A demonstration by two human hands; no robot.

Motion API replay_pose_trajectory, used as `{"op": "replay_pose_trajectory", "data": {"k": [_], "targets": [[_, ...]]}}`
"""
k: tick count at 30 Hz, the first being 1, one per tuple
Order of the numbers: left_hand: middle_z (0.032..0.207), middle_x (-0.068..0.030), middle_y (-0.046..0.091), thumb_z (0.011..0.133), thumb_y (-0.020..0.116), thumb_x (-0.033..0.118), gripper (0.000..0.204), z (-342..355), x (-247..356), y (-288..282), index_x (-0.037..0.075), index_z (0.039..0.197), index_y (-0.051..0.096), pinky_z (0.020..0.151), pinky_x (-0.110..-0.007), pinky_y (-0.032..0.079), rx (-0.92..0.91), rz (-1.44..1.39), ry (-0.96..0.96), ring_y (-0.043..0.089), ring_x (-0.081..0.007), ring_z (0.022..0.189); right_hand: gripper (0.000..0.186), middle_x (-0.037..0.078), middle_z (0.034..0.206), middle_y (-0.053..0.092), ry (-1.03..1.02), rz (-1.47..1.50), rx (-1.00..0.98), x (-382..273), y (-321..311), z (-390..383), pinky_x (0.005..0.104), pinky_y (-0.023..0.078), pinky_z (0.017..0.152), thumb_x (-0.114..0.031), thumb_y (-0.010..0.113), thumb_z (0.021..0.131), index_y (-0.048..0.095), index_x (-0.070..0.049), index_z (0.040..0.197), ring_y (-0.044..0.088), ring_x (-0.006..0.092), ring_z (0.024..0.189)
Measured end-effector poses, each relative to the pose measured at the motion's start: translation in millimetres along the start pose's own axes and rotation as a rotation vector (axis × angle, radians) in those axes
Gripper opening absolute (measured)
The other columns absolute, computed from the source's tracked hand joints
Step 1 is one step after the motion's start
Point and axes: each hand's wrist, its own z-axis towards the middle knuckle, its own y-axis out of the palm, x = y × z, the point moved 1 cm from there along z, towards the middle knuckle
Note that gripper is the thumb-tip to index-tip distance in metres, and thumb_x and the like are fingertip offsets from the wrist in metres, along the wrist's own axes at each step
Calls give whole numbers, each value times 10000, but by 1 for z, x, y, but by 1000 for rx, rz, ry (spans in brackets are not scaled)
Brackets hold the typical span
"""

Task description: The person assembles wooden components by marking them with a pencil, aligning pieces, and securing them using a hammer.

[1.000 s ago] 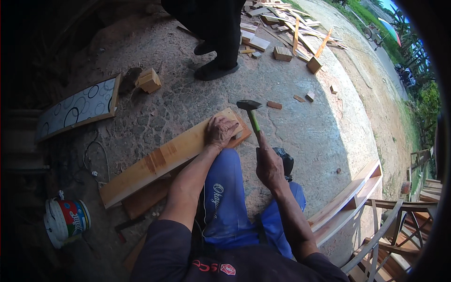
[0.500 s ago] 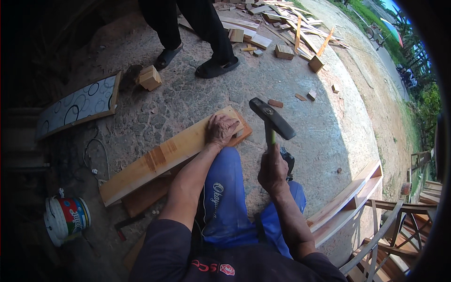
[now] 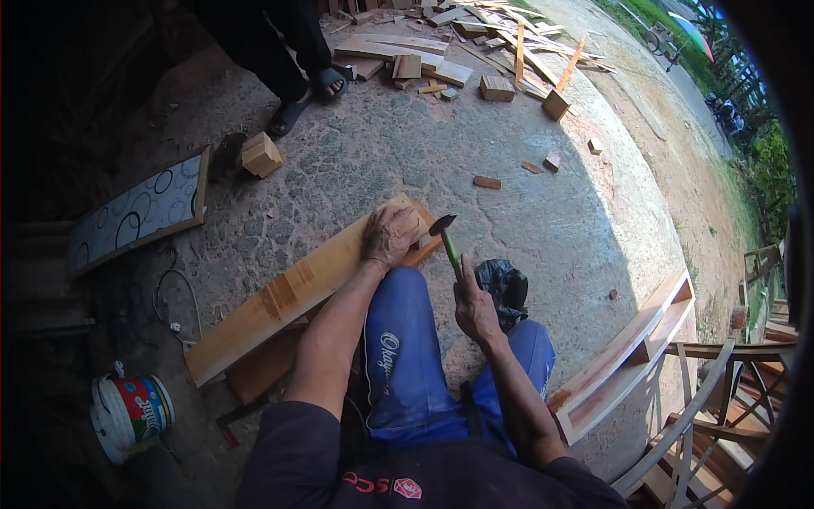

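Observation:
My left hand (image 3: pixel 390 236) grips the far end of a long, pale wooden plank (image 3: pixel 288 293), its fingers bent toward the plank's right edge. Any nail under those fingers is too small to make out. Reddish-brown boards (image 3: pixel 264 363) sit beneath the plank, partly covered by it and my forearm. In my right hand (image 3: pixel 477 316) is a hammer (image 3: pixel 451 244), held by its green handle. The dark hammer head is low, just right of my left fingers and close to the plank's end.
A black plastic bag (image 3: pixel 502 293) lies beyond my right knee. To the left are a paint bucket (image 3: pixel 131 416), a cable and a circle-patterned panel (image 3: pixel 144 210). A slatted wooden frame (image 3: pixel 627 365) is at right. Scrap wood (image 3: pixel 500 42) and another person's feet (image 3: pixel 292 114) are farther off.
The hammer has come down and leftward from its raised position toward the plank's end. My left hand stays on the plank. The other person has stepped left and away.

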Motion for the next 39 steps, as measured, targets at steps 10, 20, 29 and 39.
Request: {"op": "replay_pose_trajectory", "data": {"k": [10, 20, 29, 39], "targets": [[1623, -211, 255, 809, 701, 544, 987, -6, -1, 14, 26, 1552, 311, 1192, -594, 138, -126, 466, 82, 211, -397, 1504, 530, 9, 678, 527, 614, 894, -155, -3, -10, 20, 276, 385, 349, -218, 426, 1066, 283, -224, 1577, 452, 91, 412], [1612, -230, 274, 863, 627, 597, 959, -7, 3, 25, 33, 1560, 289, 1181, -627, 155, -105, 580, 87, 228, -423, 1498, 546, 17, 692, 500, 572, 893, -286, 29, -4, 41, 304, 387, 393, -219, 423, 1068, 270, -226, 1592, 440, 104, 454], [1621, -233, 248, 872, 621, 582, 966, -9, -3, 25, 42, 1577, 241, 1191, -625, 126, -127, 585, 96, 195, -425, 1508, 550, 49, 687, 526, 556, 728, -245, 16, -16, 44, 338, 451, 521, -231, 443, 1052, 311, -163, 1581, 509, 129, 563], [1626, -232, 235, 871, 624, 571, 967, -11, 0, 24, 39, 1579, 232, 1199, -614, 116, -151, 610, 87, 182, -421, 1514, 560, 245, 1214, 590, 454, 599, -215, 23, -4, 52, 434, 467, 930, -261, 447, 1044, 303, -163, 1576, 586, 369, 1108]]}}
